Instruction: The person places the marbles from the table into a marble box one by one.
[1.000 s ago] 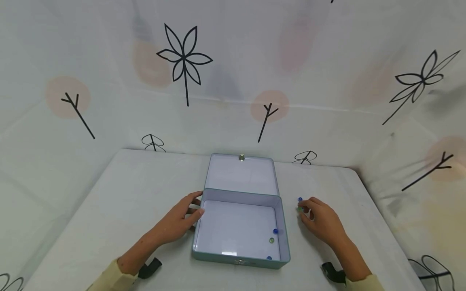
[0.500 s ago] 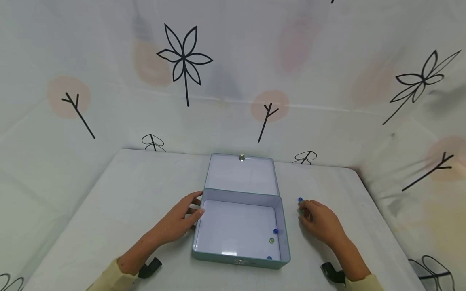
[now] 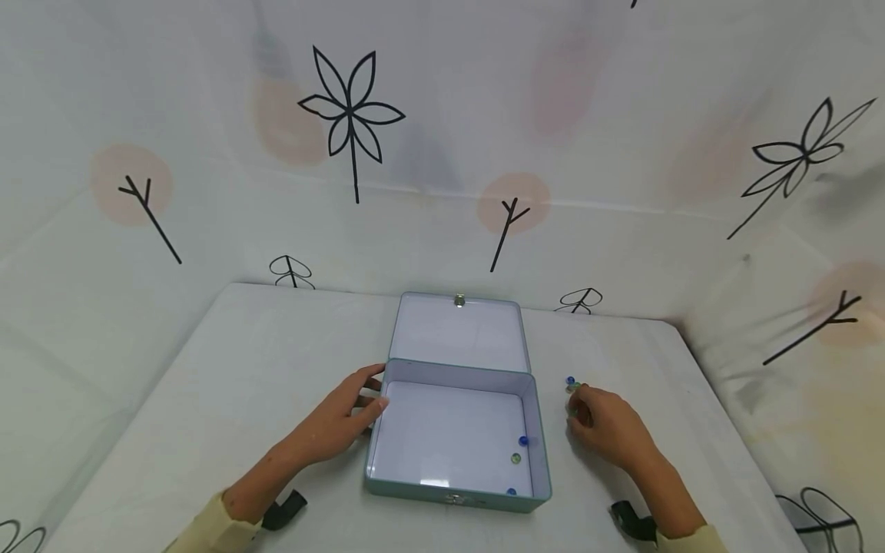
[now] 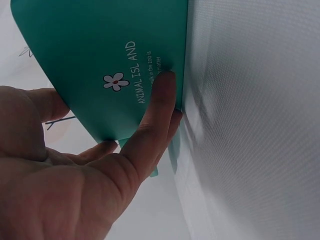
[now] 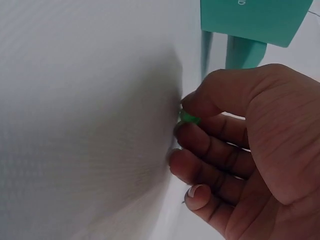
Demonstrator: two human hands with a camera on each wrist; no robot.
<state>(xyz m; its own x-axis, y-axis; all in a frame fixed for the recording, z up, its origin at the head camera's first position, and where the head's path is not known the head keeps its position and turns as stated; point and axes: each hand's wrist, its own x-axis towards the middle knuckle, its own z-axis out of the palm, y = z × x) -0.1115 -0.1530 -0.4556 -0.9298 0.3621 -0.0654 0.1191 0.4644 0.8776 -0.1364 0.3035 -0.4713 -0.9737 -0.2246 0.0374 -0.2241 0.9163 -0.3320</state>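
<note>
A teal tin box [image 3: 459,501] lies with its lid [image 3: 458,330] folded back. Inside it, near the right wall, are a blue marble [image 3: 523,441], a green marble [image 3: 515,458] and another blue marble [image 3: 512,491]. My left hand [image 3: 335,422] rests against the box's left side, fingers extended along the outer wall [image 4: 95,45] and thumb at the rim. To the right of the box, my right hand [image 3: 611,426] pinches a green marble [image 5: 189,118] between thumb and finger, low at the tabletop. Just beyond those fingers sit a blue marble [image 3: 570,380] and a greenish one [image 3: 571,389].
A white cloth covers the table [image 3: 290,338]. A patterned fabric backdrop [image 3: 429,138] surrounds its back and sides. Black wrist devices show at the left wrist [image 3: 285,510] and the right wrist [image 3: 632,521].
My right hand has drawn slightly toward me and its fingertips have closed on a green marble. More of the marbles beyond it now show. My left hand and the box stay put.
</note>
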